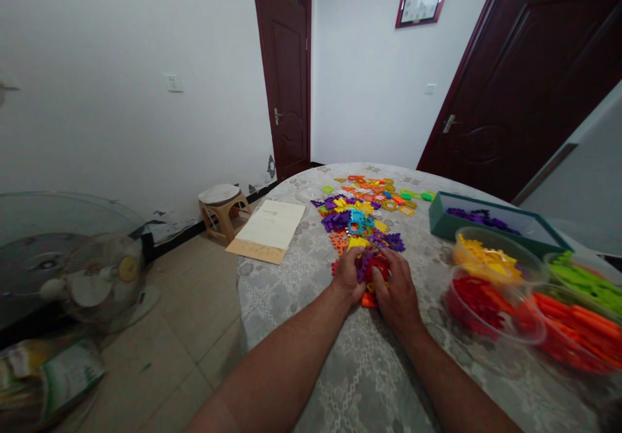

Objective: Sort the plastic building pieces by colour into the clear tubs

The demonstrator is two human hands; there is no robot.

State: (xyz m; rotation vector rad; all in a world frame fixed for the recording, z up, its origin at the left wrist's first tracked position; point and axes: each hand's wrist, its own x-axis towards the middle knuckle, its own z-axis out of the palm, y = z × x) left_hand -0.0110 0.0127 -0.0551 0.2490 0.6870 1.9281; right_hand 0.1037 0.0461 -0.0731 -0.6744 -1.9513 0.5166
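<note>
At the near middle of the table, my left hand [348, 275] and my right hand [399, 295] close from both sides around a small cluster of plastic building pieces [377, 266]. Red and purple parts of the cluster show between the fingers; its exact shape is partly hidden. My right thumb presses on the red part. An orange piece [368, 300] shows just below the hands. Right beyond the fingers spreads a loose pile of notched plastic pieces [343, 220] in purple, orange, yellow and blue.
Clear tubs of yellow pieces [488, 257], red pieces [479, 300], orange pieces [578, 329] and green pieces [586, 279] stand at the right. Behind them is a green box [440, 222] with purple pieces. Paper sheets [272, 222] lie left; a stool [221, 209] and a fan [92, 277] stand beyond.
</note>
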